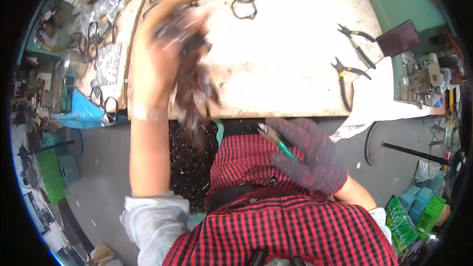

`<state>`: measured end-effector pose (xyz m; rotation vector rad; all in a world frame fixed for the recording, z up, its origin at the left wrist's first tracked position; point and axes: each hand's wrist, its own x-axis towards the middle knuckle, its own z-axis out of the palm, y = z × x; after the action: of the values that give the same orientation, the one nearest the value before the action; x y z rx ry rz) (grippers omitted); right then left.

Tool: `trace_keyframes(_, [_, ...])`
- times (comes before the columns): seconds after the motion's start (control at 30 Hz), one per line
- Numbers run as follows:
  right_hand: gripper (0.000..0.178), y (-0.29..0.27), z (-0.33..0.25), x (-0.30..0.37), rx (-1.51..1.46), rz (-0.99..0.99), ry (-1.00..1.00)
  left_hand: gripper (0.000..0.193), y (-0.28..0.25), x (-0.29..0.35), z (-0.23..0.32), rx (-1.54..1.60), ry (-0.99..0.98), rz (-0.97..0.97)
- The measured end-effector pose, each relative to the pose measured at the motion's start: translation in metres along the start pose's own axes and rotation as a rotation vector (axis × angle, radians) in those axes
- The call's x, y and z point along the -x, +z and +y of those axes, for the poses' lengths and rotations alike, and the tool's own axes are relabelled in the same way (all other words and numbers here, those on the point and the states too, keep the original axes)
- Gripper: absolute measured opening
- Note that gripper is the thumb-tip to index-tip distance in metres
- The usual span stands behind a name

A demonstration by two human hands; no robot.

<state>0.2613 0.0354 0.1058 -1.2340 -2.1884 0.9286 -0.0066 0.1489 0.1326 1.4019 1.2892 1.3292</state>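
Note:
Above the left part of the table, my bare left hand [156, 54] is smeared by motion. Its fingers curl around a bunch of glossy dark brown pieces [192, 86], which trail down past the table's front edge; their exact shape is blurred. Under them is a mass of small dark pieces [193, 170] beside my lap. My right hand [313, 155], in a dark grey and red knitted glove, is closed on green-handled pliers [285, 149] over my checked apron, their metal jaws pointing up and left. Dark ring-shaped pieces [245, 9] lie heaped at the table's far side.
Two pairs of black-handled pliers, one upper [357, 44] and one lower [343, 81], lie on the table's right side. A dark flat panel [399, 38] and a metal machine fixture [426, 76] are farther right. Plastic bags [106, 12] and a blue sheet [84, 111] are left.

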Motion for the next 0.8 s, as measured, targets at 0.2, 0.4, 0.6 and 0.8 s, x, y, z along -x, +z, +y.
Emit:
trace_keyframes(0.2, [0.059, 0.0, 0.012, 0.036, -0.072, -0.009, 0.114, 0.027, 0.076, -0.178, -0.034, -1.047, 0.306, 0.036])
trace_keyframes(0.4, [0.063, -0.004, 0.037, 0.054, -0.121, 0.002, 0.194, 0.033, 0.108, -0.217, -0.09, -1.358, 0.113, -0.18])
trace_keyframes(0.6, [0.055, 0.005, 0.059, 0.057, -1.224, -0.069, 0.55, 0.038, 0.046, -0.129, -0.063, -0.919, 0.019, -0.343])
trace_keyframes(0.8, [0.068, 0.007, 0.042, 0.043, -1.434, -0.371, 0.657, 0.029, 0.077, -0.107, -0.031, -1.177, -0.038, -0.316])
